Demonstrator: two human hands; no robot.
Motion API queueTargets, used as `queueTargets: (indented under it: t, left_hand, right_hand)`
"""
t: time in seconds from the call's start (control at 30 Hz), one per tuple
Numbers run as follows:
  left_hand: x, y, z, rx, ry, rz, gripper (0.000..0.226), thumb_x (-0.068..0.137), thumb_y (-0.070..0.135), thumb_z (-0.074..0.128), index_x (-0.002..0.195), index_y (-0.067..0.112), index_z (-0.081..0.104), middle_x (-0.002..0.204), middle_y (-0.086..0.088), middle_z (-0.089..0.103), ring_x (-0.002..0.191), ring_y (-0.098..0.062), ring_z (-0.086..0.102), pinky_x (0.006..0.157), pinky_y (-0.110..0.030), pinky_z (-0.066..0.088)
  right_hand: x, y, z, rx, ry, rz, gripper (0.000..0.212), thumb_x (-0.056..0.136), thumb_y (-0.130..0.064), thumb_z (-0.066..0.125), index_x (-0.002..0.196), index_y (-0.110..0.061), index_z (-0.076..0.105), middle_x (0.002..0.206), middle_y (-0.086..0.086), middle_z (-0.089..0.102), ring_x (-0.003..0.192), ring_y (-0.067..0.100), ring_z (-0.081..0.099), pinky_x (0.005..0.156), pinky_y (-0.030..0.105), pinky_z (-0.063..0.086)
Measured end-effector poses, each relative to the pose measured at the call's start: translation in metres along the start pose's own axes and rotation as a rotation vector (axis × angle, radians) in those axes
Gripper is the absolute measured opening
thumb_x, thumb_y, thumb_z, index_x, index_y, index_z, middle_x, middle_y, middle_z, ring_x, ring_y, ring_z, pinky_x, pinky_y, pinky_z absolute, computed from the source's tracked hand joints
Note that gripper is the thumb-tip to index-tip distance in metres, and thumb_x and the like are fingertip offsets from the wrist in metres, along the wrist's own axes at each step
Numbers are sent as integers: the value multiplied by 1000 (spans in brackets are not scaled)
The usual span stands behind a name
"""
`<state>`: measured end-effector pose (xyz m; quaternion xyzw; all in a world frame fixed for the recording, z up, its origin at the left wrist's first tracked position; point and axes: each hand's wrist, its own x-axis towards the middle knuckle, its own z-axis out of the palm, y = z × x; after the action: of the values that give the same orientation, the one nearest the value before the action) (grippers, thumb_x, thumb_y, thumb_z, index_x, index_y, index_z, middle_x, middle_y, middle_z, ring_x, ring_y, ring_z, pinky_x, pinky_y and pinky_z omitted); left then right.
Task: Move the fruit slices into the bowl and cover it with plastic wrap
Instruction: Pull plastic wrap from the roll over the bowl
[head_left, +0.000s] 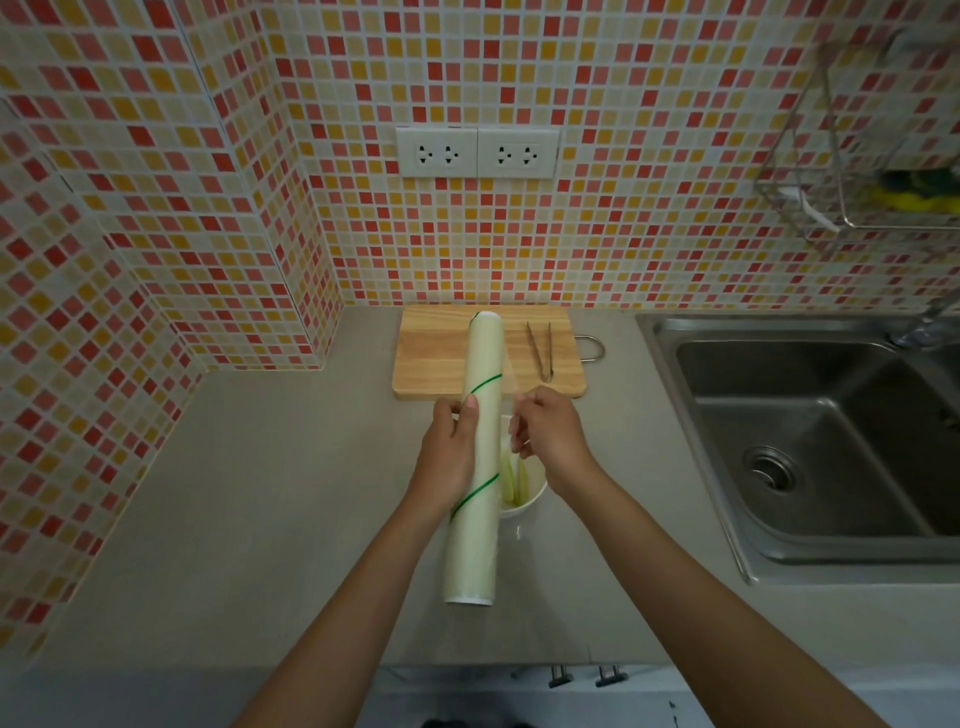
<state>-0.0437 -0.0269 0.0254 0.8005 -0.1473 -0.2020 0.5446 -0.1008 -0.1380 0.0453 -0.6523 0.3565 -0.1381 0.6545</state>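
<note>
Gripping a long white roll of plastic wrap with thin green stripes (480, 452), the left hand (451, 452) curls around its middle above a grey countertop (270, 509). The right hand (550, 431) pinches the clear film's loose edge just beside the roll. Pale green fruit slices (514, 475) sit in a white round bowl (524, 506) beneath. Metal tongs (541, 349) lie on a wooden cutting board (431, 353) behind.

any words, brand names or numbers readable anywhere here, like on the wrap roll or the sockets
None can be read.
Plastic wrap roll: only thin green diagonal lines, no lettering visible.
Wall sockets: plain white faces, no legible marking.
Tongs and cutting board: no print visible.
Items in the wire rack: too blurred to tell.
</note>
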Motion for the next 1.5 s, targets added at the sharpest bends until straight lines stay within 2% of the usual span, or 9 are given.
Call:
queueTargets:
  t: [0.1,0.23,0.47,0.67,0.87,1.03,1.23,1.4,1.5]
  left_hand:
    - [0,-1,-1,-37,-3,0,41,97,49,35,106,13,50,83,8,55,75,-6,54,63,-27,38]
    - [-3,0,3,-41,-26,0,43,96,52,35,106,13,51,85,7,58,77,-6,56,64,-27,40]
    - [-6,-2,1,-73,-32,-18,36,96,52,37,99,19,52,83,10,56,73,-3,54,60,-23,37]
    - [-1,2,-4,-94,12,3,33,96,52,36,98,22,51,85,8,58,77,-6,57,63,-27,39]
    - [5,7,-10,-78,39,26,33,97,51,36,93,21,48,81,8,56,73,-6,54,60,-27,37]
    - [9,10,-7,-77,66,48,35,97,49,35,100,17,47,82,6,57,75,-8,56,62,-29,40]
    - [20,16,-12,-60,79,50,36,98,49,34,99,16,47,80,8,52,72,-5,51,58,-26,34]
    - [27,22,-15,-84,92,62,37,98,48,35,99,13,48,80,8,53,72,-5,52,60,-27,36]
    - [32,26,-19,-69,102,61,37,98,49,35,101,14,46,81,8,52,73,-5,51,60,-26,36]
  right_hand:
    - [3,2,-3,133,-27,76,24,96,-17,44,74,-9,50,54,7,55,34,16,49,37,20,37]
    - [14,-7,1,30,10,86,44,92,-51,48,82,-8,55,55,5,56,34,16,49,36,19,34]
    - [35,-15,-5,-64,63,18,26,98,-15,42,73,-10,47,56,9,52,30,13,45,38,20,34]
    - [9,-6,4,-98,-19,15,47,94,-52,41,85,-9,56,52,3,57,34,15,50,33,17,34]
    - [-10,-1,1,-41,-116,-52,30,99,-15,42,70,-10,50,47,3,54,29,13,45,35,19,32]
    - [-23,6,5,-144,-101,-49,43,95,-48,42,73,-12,53,51,3,54,34,16,48,34,17,34]
    - [-31,16,9,-166,-83,-130,35,99,-19,40,65,-13,45,50,8,51,33,20,44,40,24,36]
    - [-42,14,14,-161,-80,-83,43,96,-45,43,67,-13,47,47,2,50,33,15,46,34,17,32]
    - [-54,22,19,-244,-113,-142,40,97,-39,44,63,-17,43,48,-2,50,35,14,45,39,22,36]
